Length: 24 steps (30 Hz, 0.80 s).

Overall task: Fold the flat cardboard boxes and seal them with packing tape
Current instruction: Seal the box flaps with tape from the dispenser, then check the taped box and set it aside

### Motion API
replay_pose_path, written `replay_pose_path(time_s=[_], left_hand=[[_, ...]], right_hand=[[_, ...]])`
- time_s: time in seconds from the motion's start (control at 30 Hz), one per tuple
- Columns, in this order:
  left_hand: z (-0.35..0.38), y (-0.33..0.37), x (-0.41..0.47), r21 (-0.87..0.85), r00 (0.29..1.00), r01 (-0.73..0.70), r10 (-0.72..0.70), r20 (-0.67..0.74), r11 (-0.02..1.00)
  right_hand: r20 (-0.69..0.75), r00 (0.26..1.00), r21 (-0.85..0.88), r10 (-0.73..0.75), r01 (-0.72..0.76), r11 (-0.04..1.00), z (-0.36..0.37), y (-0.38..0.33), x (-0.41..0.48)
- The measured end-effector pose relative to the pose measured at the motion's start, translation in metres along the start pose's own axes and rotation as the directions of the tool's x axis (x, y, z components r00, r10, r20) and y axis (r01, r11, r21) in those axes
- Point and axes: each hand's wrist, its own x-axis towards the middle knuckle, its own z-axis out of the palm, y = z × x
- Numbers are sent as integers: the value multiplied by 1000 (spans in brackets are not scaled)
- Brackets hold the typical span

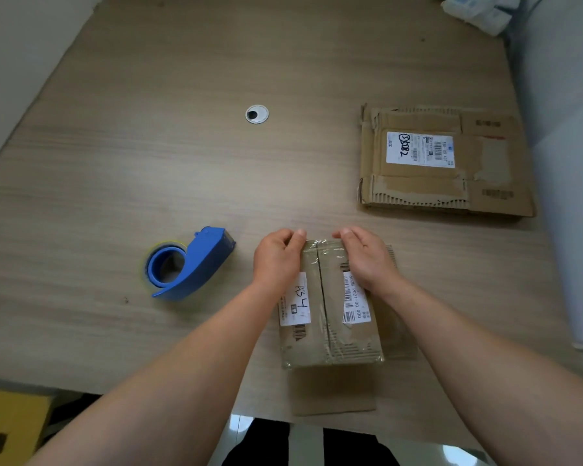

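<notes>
Taking the taped box as the landmark, a blue tape dispenser lies on the table well to its left, on its side and held by neither hand.

The left grip, a bare hand, sits on the box's far-left corner. Its thumb is on top and its fingers bend over the far edge, so it is grasping the box there.

The box itself stands folded near the table's front edge. Its long axis runs straight away from the person, and the centre seam, under a strip of clear tape, runs the same way between the two hands.

The right grip mirrors the left on the far-right corner, thumb up and fingers curled over the far edge, clasping the box.

Far beyond the box to the right lies a flat cardboard box, not yet folded. By my reckoning the tape's far end is being pressed down. The right grip is nearer that flat piece, the left nearer the dispenser.
</notes>
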Motion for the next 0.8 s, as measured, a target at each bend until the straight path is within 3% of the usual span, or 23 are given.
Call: replay_pose_path(time_s=[0.13, 0.23, 0.33, 0.43, 0.5, 0.6, 0.7, 0.8], left_hand=[[0, 0, 3, -74, 997, 71, -71, 8, 995], [-5, 5, -12, 16, 1000, 9, -9, 14, 1000], [-14, -11, -29, 24, 999, 39, -39, -22, 999], [-19, -33, -45, 21, 986, 125, -126, 106, 992], [-23, -32, -51, -46, 961, 210, -197, 195, 977], [-45, 6, -58, -160, 931, 312, -268, 246, 936], [-75, 54, -70, -330, 952, 238, -153, 264, 914], [-98, 92, -85, -505, 974, 104, 14, 224, 857]], right_hand=[[-39, 999, 8, 9, -8, 1000, 6, -3, -4], [-170, 985, -187, -32, -1, 982, 5, -3, -12], [-315, 948, -387, -52, -78, 919, -3, 3, -34], [-198, 975, -392, 102, -174, 903, -1, 14, -60], [-128, 978, -349, 163, -198, 916, 6, 14, -74], [-193, 962, -235, 196, -239, 942, 0, -15, -86], [-269, 949, 61, 162, -151, 987, -22, -53, -108], [-355, 927, 404, 123, 34, 914, -44, -84, -130]])
